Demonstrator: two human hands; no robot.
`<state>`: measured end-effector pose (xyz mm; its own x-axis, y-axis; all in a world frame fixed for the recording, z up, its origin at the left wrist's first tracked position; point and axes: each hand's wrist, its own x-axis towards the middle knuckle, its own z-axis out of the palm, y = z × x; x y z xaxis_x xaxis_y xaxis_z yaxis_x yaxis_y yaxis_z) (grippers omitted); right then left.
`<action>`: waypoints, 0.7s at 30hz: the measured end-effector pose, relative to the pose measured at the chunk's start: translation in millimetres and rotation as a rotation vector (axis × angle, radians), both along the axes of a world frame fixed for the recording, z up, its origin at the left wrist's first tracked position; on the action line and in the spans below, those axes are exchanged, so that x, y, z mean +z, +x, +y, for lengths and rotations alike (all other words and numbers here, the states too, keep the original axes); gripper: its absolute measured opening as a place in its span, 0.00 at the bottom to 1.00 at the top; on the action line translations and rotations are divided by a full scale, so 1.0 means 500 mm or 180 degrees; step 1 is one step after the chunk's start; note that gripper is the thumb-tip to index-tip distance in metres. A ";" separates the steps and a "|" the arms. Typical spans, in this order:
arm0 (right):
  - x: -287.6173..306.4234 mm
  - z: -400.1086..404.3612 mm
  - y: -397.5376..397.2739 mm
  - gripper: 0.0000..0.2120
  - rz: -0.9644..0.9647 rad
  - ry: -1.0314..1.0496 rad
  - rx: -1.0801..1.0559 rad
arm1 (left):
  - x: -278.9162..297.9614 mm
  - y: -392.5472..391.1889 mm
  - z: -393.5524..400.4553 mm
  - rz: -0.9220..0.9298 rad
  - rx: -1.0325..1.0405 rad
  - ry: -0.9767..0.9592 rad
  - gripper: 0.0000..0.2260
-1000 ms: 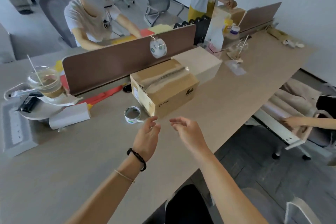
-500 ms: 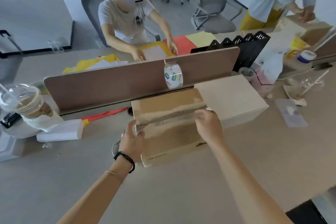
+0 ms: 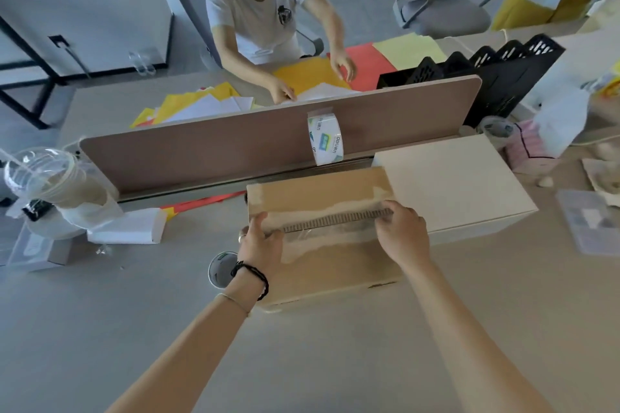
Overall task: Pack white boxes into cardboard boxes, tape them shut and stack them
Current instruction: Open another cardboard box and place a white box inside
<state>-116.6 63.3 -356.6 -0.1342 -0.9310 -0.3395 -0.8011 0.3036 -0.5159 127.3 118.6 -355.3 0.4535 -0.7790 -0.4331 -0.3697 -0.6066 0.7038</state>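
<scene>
A brown cardboard box [image 3: 322, 194] with a taped, torn-looking top seam stands on the desk in front of me. My left hand [image 3: 260, 245] grips its left end and my right hand [image 3: 404, 233] grips its right end, fingers over the top seam. A pale closed box [image 3: 453, 184] sits against its right side. One roll of tape [image 3: 219, 270] lies flat on the desk by my left wrist. Another tape roll [image 3: 324, 139] hangs on the brown divider [image 3: 201, 151] behind the box.
A person sits across the divider sorting coloured paper. An iced drink cup [image 3: 50, 178] and a small white carton [image 3: 129, 230] sit at the left. Black file holders [image 3: 486, 77], a pink pouch [image 3: 526, 151] and a clear plastic case [image 3: 590, 220] are on the right.
My hands have gone from hovering over the desk to gripping both ends of the cardboard box. My head has moved closer and now looks down on the box.
</scene>
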 end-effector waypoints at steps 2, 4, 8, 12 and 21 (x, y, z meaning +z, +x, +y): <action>0.008 0.014 -0.009 0.24 0.0000 -0.0057 -0.0048 | 0.017 0.000 0.017 -0.0035 -0.0045 -0.0042 0.23; 0.036 0.039 -0.010 0.21 0.0083 -0.0180 -0.0104 | 0.035 0.007 0.039 -0.0099 -0.0117 -0.0065 0.24; 0.084 0.101 0.023 0.19 0.0360 -0.0295 -0.0187 | 0.070 0.023 0.099 -0.0170 -0.0319 -0.0034 0.23; 0.128 0.189 0.097 0.22 0.0630 -0.0387 -0.0156 | 0.087 0.071 0.181 -0.0006 -0.0430 -0.0266 0.23; 0.161 0.372 0.328 0.15 0.0423 -0.0623 0.0037 | 0.098 0.326 0.406 0.0127 -0.0204 -0.0600 0.18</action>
<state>47.3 249.1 -276.3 -0.1544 -0.9791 -0.1324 -0.8687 0.1984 -0.4538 290.3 321.7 -306.2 0.3858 -0.8747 -0.2934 -0.3729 -0.4387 0.8176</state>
